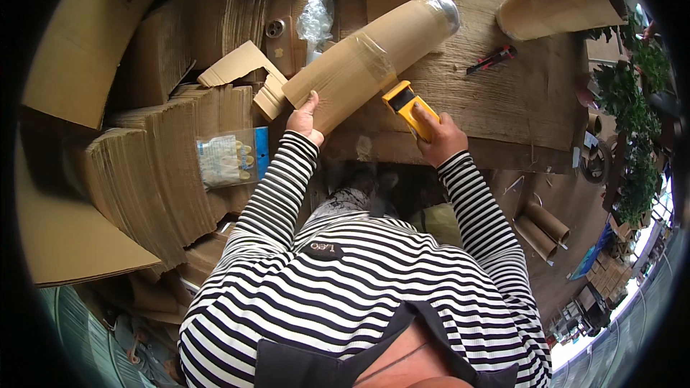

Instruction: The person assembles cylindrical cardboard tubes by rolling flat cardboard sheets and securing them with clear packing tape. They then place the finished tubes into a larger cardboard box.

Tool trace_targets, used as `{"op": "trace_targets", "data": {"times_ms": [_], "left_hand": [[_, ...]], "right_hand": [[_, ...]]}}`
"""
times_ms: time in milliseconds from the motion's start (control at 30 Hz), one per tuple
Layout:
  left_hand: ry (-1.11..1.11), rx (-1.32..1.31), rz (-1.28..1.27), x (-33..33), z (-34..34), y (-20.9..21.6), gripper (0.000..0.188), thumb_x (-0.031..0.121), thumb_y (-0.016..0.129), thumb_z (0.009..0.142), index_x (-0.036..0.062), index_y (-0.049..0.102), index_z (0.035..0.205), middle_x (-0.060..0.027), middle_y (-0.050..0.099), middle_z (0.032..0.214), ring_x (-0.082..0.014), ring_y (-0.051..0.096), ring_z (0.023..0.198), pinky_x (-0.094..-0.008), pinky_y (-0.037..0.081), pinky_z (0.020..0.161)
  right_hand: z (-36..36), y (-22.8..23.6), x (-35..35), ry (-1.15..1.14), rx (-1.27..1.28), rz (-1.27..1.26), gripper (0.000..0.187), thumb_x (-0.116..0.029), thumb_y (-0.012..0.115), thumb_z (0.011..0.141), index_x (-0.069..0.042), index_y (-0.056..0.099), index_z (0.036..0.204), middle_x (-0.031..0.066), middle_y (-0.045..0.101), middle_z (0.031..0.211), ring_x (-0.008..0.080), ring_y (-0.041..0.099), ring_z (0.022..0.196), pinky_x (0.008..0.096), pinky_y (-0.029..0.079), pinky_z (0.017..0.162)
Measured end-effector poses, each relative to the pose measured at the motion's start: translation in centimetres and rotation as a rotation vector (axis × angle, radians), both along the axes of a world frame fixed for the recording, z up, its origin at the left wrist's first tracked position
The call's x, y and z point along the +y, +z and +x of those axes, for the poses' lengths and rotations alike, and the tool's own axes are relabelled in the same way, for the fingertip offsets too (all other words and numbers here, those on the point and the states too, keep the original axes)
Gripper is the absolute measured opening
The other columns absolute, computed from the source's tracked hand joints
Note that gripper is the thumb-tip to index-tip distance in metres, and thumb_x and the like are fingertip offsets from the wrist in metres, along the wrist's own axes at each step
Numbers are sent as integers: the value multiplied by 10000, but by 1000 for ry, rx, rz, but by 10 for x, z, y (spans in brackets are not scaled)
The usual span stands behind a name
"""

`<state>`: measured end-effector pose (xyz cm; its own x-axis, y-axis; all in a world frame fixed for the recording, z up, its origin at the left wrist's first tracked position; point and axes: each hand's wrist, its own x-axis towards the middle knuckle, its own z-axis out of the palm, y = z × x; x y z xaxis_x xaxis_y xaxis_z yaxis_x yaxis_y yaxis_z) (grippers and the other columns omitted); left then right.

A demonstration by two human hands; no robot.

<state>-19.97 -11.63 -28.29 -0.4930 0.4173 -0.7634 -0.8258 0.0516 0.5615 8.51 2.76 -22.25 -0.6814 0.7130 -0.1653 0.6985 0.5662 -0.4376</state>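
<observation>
A roll of brown cardboard (345,75) lies slantwise over the near edge of the wooden table. A band of clear tape (374,55) wraps its middle, and something shiny and clear (447,11) shows at its far end. My left hand (306,119) grips the roll's near end, thumb on top, its other fingers hidden underneath. In my right hand (440,141) is a yellow tape dispenser (411,106) with a black front, its head close against the roll's right side. Further right, a red and black utility knife (491,59) lies on the table.
Stacked flat cardboard (154,162) crowds the left, with a clear plastic packet (228,158) against it. Crumpled clear wrap (315,18) lies beyond the roll. A wide cardboard tube (560,0) rests at the table's far right, near green foliage (632,118). Smaller tubes (543,230) lie lower right.
</observation>
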Motion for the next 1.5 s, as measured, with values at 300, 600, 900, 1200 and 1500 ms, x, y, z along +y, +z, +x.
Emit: {"op": "trace_targets", "data": {"times_ms": [300,600,900,1200,1500], "left_hand": [[-285,465,59,-18,-35,-3,514,305,775,889,48,590,1294,-94,645,1241,-241,609,1150,-436,452,1050],[-255,289,-96,-4,43,26,427,301,682,946,-5,631,1238,-81,674,1126,-204,632,979,-375,517,839],[-119,-390,279,-46,96,43,544,444,470,1041,43,489,1408,-119,579,1377,-316,546,1261,-498,434,1079],[266,-335,21,-74,133,-9,526,459,361,1071,86,529,1403,-114,561,1424,-348,499,1311,-519,368,1137],[403,-21,-131,-62,208,-79,523,331,663,974,-36,557,1332,-142,628,1305,-271,608,1169,-407,500,1012]], "right_hand": [[-63,22,43,38,38,-51,585,-265,713,810,-384,565,1363,113,599,881,331,659,745,452,552,681],[-25,46,66,121,47,-40,728,-232,801,721,-400,561,1387,137,600,927,340,669,735,423,578,678],[-35,116,101,414,-158,-203,696,-274,706,774,-368,503,1433,151,617,1011,313,682,867,425,577,729],[-44,58,69,565,-102,-215,627,-309,673,814,-354,504,1417,208,600,1069,340,688,927,442,576,743],[-53,65,63,666,-182,-122,595,-369,695,835,-354,512,1402,171,593,1088,325,678,945,468,563,761]]}}
